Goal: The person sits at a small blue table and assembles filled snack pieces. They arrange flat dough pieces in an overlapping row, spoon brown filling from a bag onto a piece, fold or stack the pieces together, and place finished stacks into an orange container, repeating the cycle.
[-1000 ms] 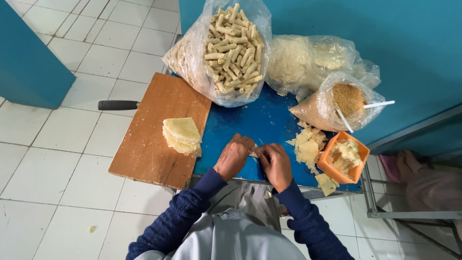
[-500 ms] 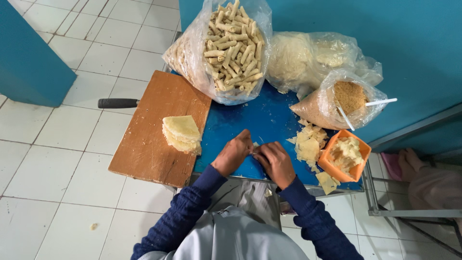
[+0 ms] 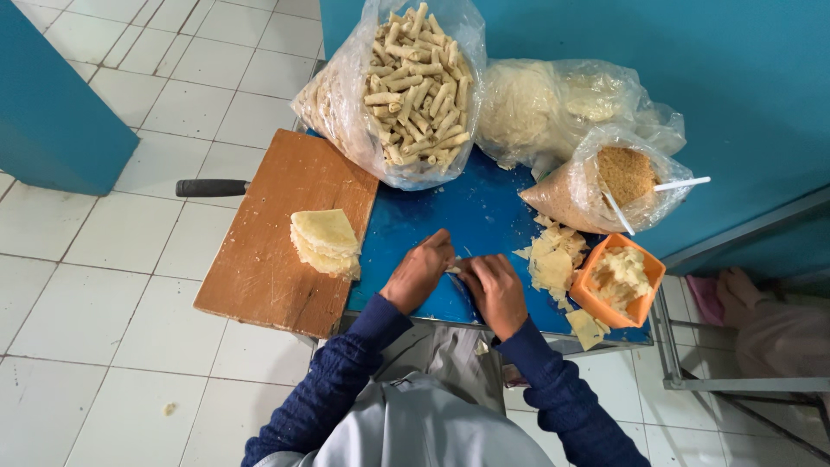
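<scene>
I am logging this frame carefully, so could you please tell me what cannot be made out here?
Head view only:
- What the left hand and right hand work on: only a pale sliver shows; the fingers cover the rest.
- The tool under the wooden board: only its black handle sticks out.
- The middle bag: crumpled plastic blurs its pale contents.
- The person at the right edge: cut off by the frame.

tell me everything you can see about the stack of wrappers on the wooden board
The stack of wrappers is a small pile of thin, pale yellow sheets, roughly wedge-shaped with a rounded edge, that look like soft dough. The layers show along its near edge and sit slightly uneven. It lies flat on the right part of the wooden board, near the board's edge by the blue table. Only the board touches it; the left hand is close to its right but apart.
</scene>
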